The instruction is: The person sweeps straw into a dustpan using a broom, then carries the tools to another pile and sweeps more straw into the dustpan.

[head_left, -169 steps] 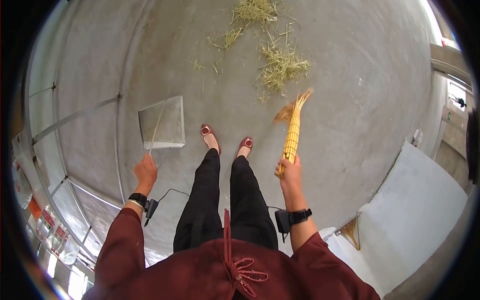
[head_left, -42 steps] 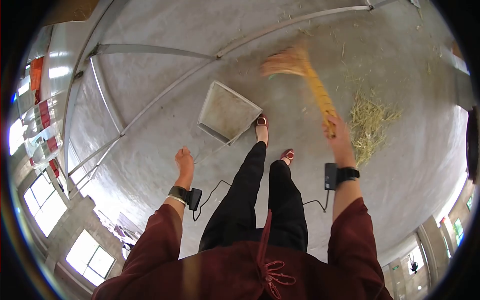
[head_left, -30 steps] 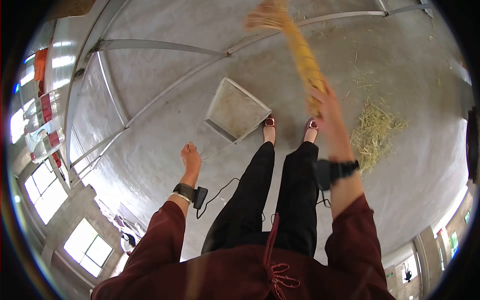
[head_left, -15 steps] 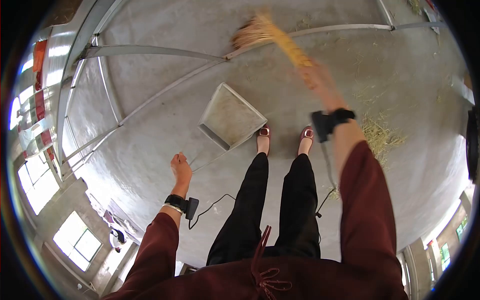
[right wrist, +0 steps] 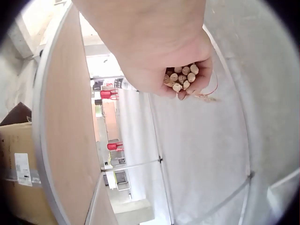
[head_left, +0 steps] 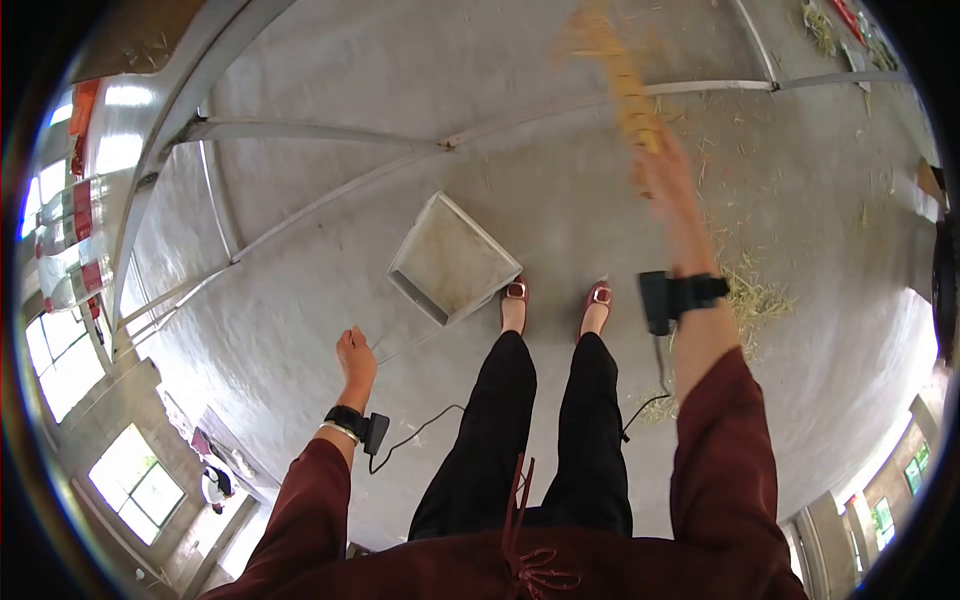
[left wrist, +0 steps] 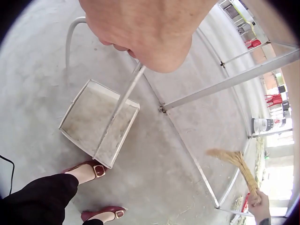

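Observation:
My left hand (head_left: 356,362) grips the thin metal handle of a dustpan (head_left: 455,260) that lies on the floor beside one shoe. In the left wrist view, the left hand (left wrist: 145,35) is curled around that handle above the pan (left wrist: 89,112). A yellow bound-straw broom (head_left: 628,90), blurred, reaches forward from my right hand (head_left: 668,185), which holds it by the handle. Seen from the right wrist, the fingers wrap the broom's butt end of bundled stalks (right wrist: 183,78). Loose straw (head_left: 755,305) lies on the floor behind the right forearm.
A metal bar (head_left: 560,108) crosses the floor ahead, with another bar (head_left: 290,131) branching left. Small straw scraps (head_left: 740,115) are scattered at the front right. A cardboard box (right wrist: 21,159) shows in the right wrist view. Cables hang from both wrist cameras.
The view has turned left since the oldest frame, so the main straw now lies right. The broom has swung left and forward, then back right in the last half second. The dustpan stays down.

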`<state>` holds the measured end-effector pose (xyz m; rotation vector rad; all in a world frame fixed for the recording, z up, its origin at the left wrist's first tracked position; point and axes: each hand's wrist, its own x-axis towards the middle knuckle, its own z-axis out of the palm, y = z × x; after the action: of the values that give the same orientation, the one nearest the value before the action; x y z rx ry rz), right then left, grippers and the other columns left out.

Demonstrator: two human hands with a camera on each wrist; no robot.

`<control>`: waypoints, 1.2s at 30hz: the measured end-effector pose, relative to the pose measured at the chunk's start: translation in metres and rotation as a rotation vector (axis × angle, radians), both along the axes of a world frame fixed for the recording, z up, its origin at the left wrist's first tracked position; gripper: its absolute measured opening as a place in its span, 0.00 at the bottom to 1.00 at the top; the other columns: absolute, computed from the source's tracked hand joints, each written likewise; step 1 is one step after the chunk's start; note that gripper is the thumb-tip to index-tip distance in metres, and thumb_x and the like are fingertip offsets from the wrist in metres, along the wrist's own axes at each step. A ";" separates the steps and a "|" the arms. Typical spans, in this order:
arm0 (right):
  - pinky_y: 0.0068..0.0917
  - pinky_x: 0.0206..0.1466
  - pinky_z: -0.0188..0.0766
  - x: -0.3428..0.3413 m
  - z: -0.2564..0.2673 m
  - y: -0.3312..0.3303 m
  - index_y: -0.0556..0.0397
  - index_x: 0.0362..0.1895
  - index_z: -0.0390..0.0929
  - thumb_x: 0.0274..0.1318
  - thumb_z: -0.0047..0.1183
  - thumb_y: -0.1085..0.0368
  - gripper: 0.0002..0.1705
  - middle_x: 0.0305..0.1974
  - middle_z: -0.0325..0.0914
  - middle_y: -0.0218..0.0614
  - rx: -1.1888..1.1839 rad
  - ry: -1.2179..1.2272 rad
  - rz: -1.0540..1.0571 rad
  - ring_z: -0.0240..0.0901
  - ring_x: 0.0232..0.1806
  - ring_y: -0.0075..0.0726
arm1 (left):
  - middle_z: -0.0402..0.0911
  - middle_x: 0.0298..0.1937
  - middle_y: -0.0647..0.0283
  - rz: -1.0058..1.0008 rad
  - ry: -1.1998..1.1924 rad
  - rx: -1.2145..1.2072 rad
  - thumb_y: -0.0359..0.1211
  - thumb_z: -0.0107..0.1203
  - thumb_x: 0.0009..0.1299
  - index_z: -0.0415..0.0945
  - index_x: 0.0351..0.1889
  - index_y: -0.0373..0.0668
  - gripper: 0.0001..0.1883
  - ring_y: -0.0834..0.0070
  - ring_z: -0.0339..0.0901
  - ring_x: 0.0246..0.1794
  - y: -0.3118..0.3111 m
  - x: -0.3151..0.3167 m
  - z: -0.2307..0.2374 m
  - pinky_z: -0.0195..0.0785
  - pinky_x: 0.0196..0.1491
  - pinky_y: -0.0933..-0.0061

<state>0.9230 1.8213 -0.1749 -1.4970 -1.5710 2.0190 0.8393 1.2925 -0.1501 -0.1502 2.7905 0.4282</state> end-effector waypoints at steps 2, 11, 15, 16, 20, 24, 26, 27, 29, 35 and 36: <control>0.23 0.15 0.60 -0.039 -0.017 -0.032 0.43 0.56 0.68 0.45 0.50 0.73 0.30 0.26 0.71 0.29 -0.275 0.158 0.070 0.67 0.20 0.23 | 0.67 0.16 0.52 -0.036 -0.001 0.003 0.35 0.44 0.69 0.66 0.19 0.33 0.17 0.63 0.64 0.19 -0.007 -0.001 -0.004 0.56 0.26 0.61; 0.20 0.11 0.53 -0.029 -0.056 -0.031 0.48 0.53 0.72 0.42 0.53 0.71 0.27 0.19 0.68 0.27 -0.259 0.052 0.196 0.61 0.12 0.21 | 0.68 0.17 0.53 -0.049 0.001 0.012 0.35 0.43 0.69 0.67 0.20 0.33 0.17 0.63 0.65 0.19 -0.009 0.001 -0.003 0.57 0.27 0.62; 0.20 0.12 0.57 0.038 -0.034 0.042 0.45 0.58 0.68 0.44 0.52 0.71 0.31 0.21 0.69 0.25 0.096 -0.268 0.123 0.62 0.14 0.21 | 0.68 0.17 0.53 -0.019 -0.015 0.014 0.36 0.43 0.69 0.67 0.20 0.33 0.18 0.62 0.65 0.19 -0.005 0.001 0.001 0.57 0.27 0.62; 0.20 0.12 0.57 0.038 -0.023 0.043 0.45 0.58 0.68 0.44 0.52 0.71 0.31 0.21 0.69 0.25 0.097 -0.273 0.130 0.62 0.14 0.21 | 0.68 0.17 0.53 -0.010 -0.016 0.010 0.36 0.42 0.69 0.67 0.20 0.33 0.18 0.62 0.65 0.19 -0.004 0.001 0.001 0.58 0.27 0.62; 0.21 0.13 0.61 0.037 0.002 0.025 0.45 0.63 0.61 0.47 0.50 0.73 0.35 0.28 0.71 0.30 0.123 -0.146 -0.057 0.64 0.16 0.23 | 0.69 0.17 0.52 -0.022 0.000 0.004 0.36 0.42 0.69 0.67 0.20 0.33 0.18 0.61 0.65 0.19 0.001 0.001 0.002 0.57 0.27 0.62; 0.22 0.15 0.63 0.039 0.014 -0.052 0.44 0.65 0.59 0.47 0.48 0.75 0.37 0.31 0.73 0.32 -0.190 0.022 -0.096 0.67 0.18 0.24 | 0.68 0.16 0.53 -0.047 0.002 0.017 0.36 0.42 0.69 0.67 0.20 0.33 0.18 0.61 0.65 0.18 -0.002 -0.001 0.002 0.57 0.26 0.62; 0.22 0.18 0.65 0.059 0.013 -0.093 0.45 0.66 0.59 0.46 0.49 0.75 0.38 0.33 0.74 0.32 -0.283 0.010 0.014 0.67 0.19 0.23 | 0.69 0.16 0.52 -0.066 -0.007 -0.009 0.36 0.42 0.69 0.67 0.20 0.33 0.18 0.60 0.65 0.18 0.003 -0.002 0.007 0.57 0.27 0.62; 0.21 0.19 0.65 0.066 0.008 -0.107 0.46 0.66 0.59 0.46 0.50 0.75 0.38 0.33 0.74 0.33 -0.291 0.028 0.090 0.67 0.19 0.22 | 0.69 0.16 0.52 -0.065 -0.011 -0.013 0.36 0.42 0.69 0.67 0.20 0.33 0.18 0.60 0.65 0.18 0.004 -0.002 0.006 0.57 0.27 0.62; 0.20 0.19 0.65 0.070 0.002 -0.119 0.49 0.65 0.60 0.46 0.50 0.75 0.37 0.34 0.74 0.32 -0.233 -0.015 0.214 0.67 0.20 0.21 | 0.69 0.17 0.52 -0.035 -0.014 -0.016 0.35 0.42 0.69 0.67 0.20 0.33 0.18 0.61 0.65 0.18 0.003 -0.002 0.005 0.57 0.27 0.62; 0.18 0.19 0.63 0.116 -0.040 -0.092 0.53 0.65 0.59 0.46 0.49 0.74 0.37 0.32 0.73 0.31 0.023 -0.046 0.210 0.66 0.20 0.19 | 0.70 0.17 0.53 -0.085 -0.005 -0.014 0.36 0.42 0.69 0.67 0.20 0.33 0.18 0.64 0.65 0.19 -0.008 -0.001 -0.003 0.57 0.27 0.63; 0.17 0.18 0.63 0.122 -0.025 -0.085 0.53 0.65 0.59 0.46 0.49 0.74 0.37 0.31 0.74 0.31 -0.281 0.004 0.018 0.66 0.20 0.19 | 0.70 0.17 0.53 -0.091 -0.006 -0.016 0.36 0.42 0.69 0.67 0.20 0.33 0.18 0.64 0.65 0.19 -0.007 -0.004 -0.006 0.57 0.27 0.63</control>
<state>1.0451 1.7365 -0.2002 -1.5726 -1.3466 2.3307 0.8357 1.2850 -0.1560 -0.0279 2.7823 0.3827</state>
